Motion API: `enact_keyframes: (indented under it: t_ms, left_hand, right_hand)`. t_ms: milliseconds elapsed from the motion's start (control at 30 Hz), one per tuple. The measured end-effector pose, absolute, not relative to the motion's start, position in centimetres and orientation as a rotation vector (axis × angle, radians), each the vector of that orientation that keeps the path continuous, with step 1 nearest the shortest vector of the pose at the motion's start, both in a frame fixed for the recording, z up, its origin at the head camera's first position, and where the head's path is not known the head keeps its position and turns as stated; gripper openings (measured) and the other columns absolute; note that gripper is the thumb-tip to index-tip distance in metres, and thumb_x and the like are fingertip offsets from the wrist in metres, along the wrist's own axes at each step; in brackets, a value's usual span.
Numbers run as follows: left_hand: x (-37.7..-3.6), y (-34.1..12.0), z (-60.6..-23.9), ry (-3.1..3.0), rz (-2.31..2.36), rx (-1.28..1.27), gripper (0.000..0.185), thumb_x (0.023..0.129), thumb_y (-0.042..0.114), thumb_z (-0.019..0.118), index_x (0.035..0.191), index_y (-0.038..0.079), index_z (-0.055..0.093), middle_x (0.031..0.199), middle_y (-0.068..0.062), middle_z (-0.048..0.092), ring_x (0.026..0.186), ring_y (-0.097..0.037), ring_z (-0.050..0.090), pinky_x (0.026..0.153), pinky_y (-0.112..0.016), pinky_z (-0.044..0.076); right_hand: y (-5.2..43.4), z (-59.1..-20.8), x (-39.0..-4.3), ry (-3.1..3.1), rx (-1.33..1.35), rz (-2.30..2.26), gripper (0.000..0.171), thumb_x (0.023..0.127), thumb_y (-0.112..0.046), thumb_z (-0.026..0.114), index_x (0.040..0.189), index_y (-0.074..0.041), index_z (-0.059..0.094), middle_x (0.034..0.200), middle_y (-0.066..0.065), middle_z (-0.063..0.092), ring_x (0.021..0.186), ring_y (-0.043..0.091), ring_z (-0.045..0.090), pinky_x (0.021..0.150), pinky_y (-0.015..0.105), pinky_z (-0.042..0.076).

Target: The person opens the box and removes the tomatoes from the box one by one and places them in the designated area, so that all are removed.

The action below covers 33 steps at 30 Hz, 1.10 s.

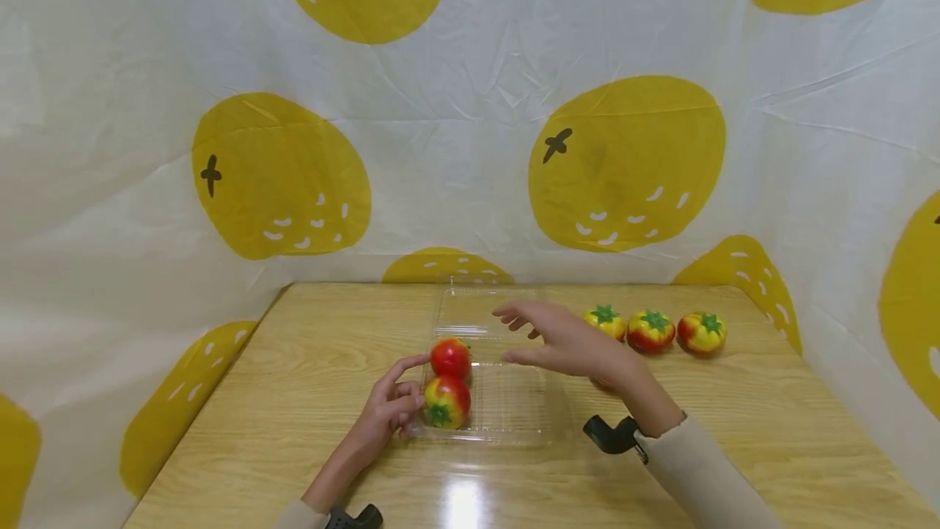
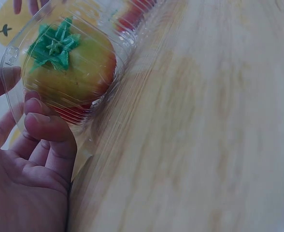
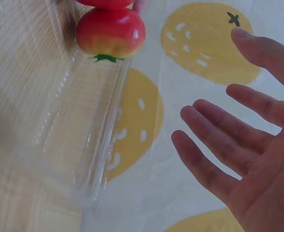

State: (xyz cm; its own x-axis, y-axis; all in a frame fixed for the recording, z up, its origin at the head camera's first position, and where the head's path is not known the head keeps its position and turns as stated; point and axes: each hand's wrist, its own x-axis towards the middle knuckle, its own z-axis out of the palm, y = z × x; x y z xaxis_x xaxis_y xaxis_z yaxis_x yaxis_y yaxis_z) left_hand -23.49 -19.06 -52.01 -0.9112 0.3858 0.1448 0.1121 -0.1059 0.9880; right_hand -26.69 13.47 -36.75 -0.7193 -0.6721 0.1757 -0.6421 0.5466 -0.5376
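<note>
A clear plastic clamshell container (image 1: 514,402) lies on the table with its lid (image 1: 458,313) folded back. Two artificial fruits with green star-shaped tops, like tomatoes, sit along its left side: a red one (image 1: 450,357) behind and a red-and-yellow one (image 1: 446,402) in front. My left hand (image 1: 378,419) holds the container's left edge, forefinger stretched toward the rear fruit and thumb by the front one. In the left wrist view, fingertips (image 2: 43,126) lie against the clear wall. Over the container hovers my right hand (image 1: 561,341), fingers spread, with nothing in it.
At the back right stand a yellow fruit (image 1: 605,322), a red-and-yellow one (image 1: 650,331) and another (image 1: 702,334) in a row. One more (image 1: 604,384) is mostly hidden below the right wrist. A fruit-patterned cloth (image 1: 448,162) hangs behind the wooden table (image 1: 294,398).
</note>
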Motion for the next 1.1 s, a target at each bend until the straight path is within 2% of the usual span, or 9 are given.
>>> enact_keyframes:
  t_ms: [200, 400, 767, 1100]
  left_hand:
    - [-23.6, -19.0, -52.0, 1.957, 2.139, 0.575, 0.061, 0.098, 0.005, 0.055, 0.155, 0.004, 0.036, 0.076, 0.0, 0.051, 0.053, -0.013, 0.038, 0.044, -0.021, 0.037]
    - [-23.7, -18.9, -51.9, 1.944, 2.141, 0.583, 0.061, 0.098, 0.006, 0.057, 0.155, 0.003, 0.036, 0.077, 0.002, 0.053, 0.054, -0.009, 0.042, 0.044, -0.021, 0.038]
    - [-23.7, -19.1, -51.9, 1.939, 2.148, 0.597, 0.059, 0.099, 0.005, 0.054, 0.155, 0.003, 0.036, 0.076, 0.0, 0.051, 0.053, -0.013, 0.039, 0.044, -0.021, 0.037]
    - [-23.5, -19.1, -51.9, 1.951, 2.141, 0.531, 0.06, 0.098, 0.006, 0.055, 0.155, 0.007, 0.037, 0.077, 0.001, 0.052, 0.053, -0.01, 0.043, 0.045, -0.02, 0.04]
  right_hand:
    - [11.5, -36.6, -28.0, 2.652, -1.251, -0.851, 0.059, 0.093, -0.03, 0.077, 0.143, -0.007, 0.054, 0.139, 0.013, 0.063, 0.122, 0.034, 0.065, 0.095, 0.046, 0.059]
    - [9.7, -37.3, -29.1, 2.603, -1.248, -0.817, 0.061, 0.089, -0.026, 0.081, 0.142, -0.006, 0.056, 0.138, 0.012, 0.064, 0.122, 0.033, 0.065, 0.096, 0.046, 0.059]
    - [7.8, -38.8, -30.4, 2.588, -1.291, -0.724, 0.058, 0.087, -0.013, 0.08, 0.139, -0.002, 0.057, 0.14, 0.017, 0.062, 0.119, 0.036, 0.065, 0.093, 0.046, 0.059]
    - [6.2, -39.7, -30.7, 2.621, -1.26, -0.609, 0.052, 0.086, -0.013, 0.082, 0.135, -0.01, 0.063, 0.137, 0.01, 0.065, 0.124, 0.035, 0.063, 0.105, 0.05, 0.054]
